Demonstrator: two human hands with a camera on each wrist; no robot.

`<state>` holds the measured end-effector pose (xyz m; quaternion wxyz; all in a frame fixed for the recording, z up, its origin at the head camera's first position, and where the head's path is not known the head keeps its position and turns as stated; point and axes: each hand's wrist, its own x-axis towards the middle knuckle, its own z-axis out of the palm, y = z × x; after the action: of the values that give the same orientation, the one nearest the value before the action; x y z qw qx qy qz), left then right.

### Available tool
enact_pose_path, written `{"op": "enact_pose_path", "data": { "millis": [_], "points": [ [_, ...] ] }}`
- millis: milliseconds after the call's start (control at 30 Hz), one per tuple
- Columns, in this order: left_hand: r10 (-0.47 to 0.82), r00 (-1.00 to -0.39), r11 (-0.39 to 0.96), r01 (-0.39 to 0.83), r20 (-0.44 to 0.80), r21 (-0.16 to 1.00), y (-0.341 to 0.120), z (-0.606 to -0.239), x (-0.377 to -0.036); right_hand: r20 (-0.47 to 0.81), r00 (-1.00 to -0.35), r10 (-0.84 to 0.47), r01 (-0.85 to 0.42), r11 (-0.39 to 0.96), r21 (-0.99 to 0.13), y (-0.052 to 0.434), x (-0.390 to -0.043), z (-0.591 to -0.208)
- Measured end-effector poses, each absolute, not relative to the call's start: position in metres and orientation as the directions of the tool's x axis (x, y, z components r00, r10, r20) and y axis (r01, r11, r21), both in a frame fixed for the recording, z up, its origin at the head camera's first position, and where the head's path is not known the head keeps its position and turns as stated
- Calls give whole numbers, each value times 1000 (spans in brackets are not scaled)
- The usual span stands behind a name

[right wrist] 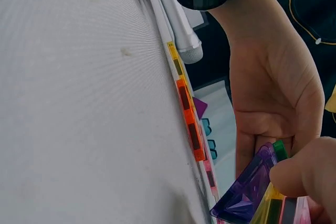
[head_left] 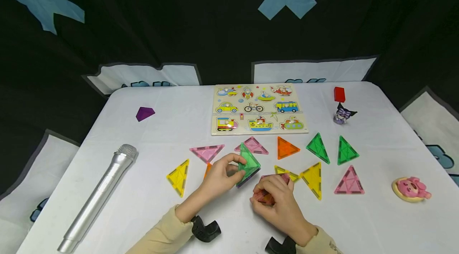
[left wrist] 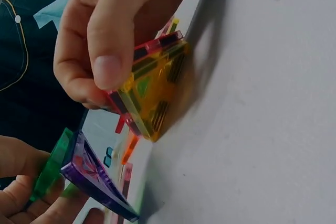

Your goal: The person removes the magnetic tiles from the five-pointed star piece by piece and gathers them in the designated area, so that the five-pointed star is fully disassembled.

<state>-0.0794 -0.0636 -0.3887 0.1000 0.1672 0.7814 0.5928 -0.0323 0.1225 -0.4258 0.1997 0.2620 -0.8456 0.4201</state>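
Note:
My left hand [head_left: 223, 175] pinches a green triangular magnetic tile [head_left: 249, 163] between thumb and fingers, with a purple triangular tile [left wrist: 97, 177] against its underside. Close by, my right hand [head_left: 279, 203] grips a small stack of triangular tiles; the left wrist view shows a yellow tile [left wrist: 157, 90] and a red-pink tile [left wrist: 170, 39] in it. Both hands are just above the white table, the two sets of tiles apart in the head view. Behind the right hand lie a flat yellow tile [head_left: 281, 170] and a taller yellow tile [head_left: 314, 180].
More triangles lie around: pink [head_left: 207, 153], orange [head_left: 287, 148], green [head_left: 318, 148], yellow [head_left: 178, 177]. A vehicle puzzle board [head_left: 259, 108] is at the back. A silver microphone [head_left: 98, 198] lies left; a pink toy [head_left: 411, 189], figurine [head_left: 343, 114] and red block [head_left: 339, 94] are right.

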Motion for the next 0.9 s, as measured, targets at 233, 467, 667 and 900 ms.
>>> {"op": "enact_pose_path", "data": {
  "millis": [233, 467, 667, 900],
  "points": [
    [427, -903, 265, 86, -37, 960, -60, -387, -76, 545, -791, -276, -602, 505, -618, 123, -32, -426],
    [427, -899, 329, 53, -99, 943, -57, -390, -73, 532, -802, -272, -590, 503, -631, 123, -31, -427],
    [453, -889, 309, 96, -58, 946, -58, -389, -72, 562, -786, -256, -607, 490, -626, 122, -29, -427],
    [515, -856, 335, 148, -49, 931, -56, -404, -70, 566, -740, -363, -671, 463, -580, 121, -30, -427]
  ]
}}
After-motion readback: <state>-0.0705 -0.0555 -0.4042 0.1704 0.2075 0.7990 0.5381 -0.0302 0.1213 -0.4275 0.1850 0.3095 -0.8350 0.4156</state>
